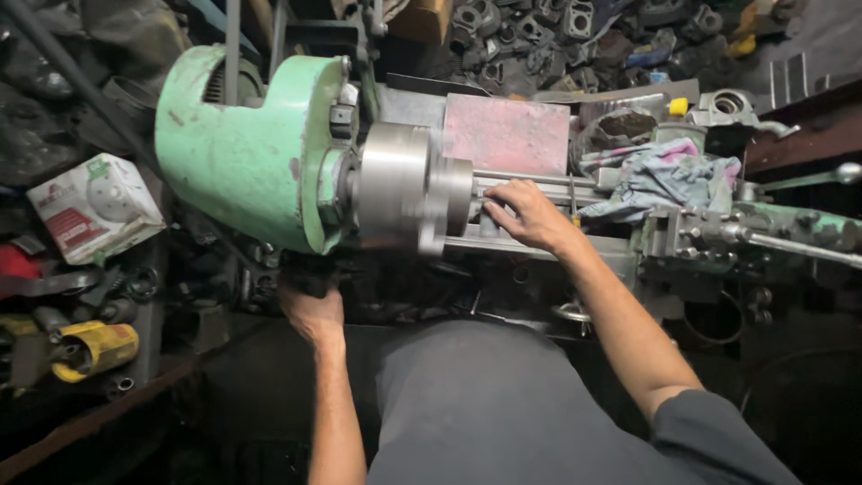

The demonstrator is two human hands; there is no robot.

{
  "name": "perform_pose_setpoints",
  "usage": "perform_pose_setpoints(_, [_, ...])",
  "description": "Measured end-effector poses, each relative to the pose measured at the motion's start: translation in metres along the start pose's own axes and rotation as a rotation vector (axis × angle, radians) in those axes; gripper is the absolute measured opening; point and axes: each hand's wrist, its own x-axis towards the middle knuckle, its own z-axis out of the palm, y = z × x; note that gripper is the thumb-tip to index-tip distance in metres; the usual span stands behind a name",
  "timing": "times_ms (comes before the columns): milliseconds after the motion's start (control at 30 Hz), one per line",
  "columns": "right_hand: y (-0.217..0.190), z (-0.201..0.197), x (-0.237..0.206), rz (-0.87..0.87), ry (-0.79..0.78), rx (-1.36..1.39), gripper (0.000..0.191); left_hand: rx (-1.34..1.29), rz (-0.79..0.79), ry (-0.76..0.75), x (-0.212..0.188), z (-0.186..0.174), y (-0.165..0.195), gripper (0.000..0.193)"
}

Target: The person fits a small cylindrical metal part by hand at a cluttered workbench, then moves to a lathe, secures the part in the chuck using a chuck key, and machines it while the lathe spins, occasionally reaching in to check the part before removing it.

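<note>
A green lathe headstock (242, 148) carries a large steel chuck (404, 189) that faces right. My right hand (528, 216) rests just right of the chuck, fingers curled against a metal part at the chuck face. I cannot tell whether it grips that part. My left hand (312, 305) reaches under the headstock front, with its fingers hidden in the dark below the casting.
A crumpled rag (669, 175) lies on the carriage (718, 233). A long handle (804, 175) sticks out at right. A white box (94, 207) and a yellow tool (94, 346) sit on the left shelf. Scrap metal parts (575, 36) pile up behind the lathe.
</note>
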Motion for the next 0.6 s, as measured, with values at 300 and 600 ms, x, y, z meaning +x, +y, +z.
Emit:
perform_pose_setpoints(300, [0.0,-0.0024,0.0009,0.096,-0.041,0.022,0.022,-0.047,0.185,0.043,0.0008,0.0001,0.0004,0.083])
perform_pose_setpoints(600, [0.0016,-0.0026,0.0054,0.059,-0.047,0.018,0.022,0.0,0.182,0.083,0.0028,-0.0002,0.0,0.086])
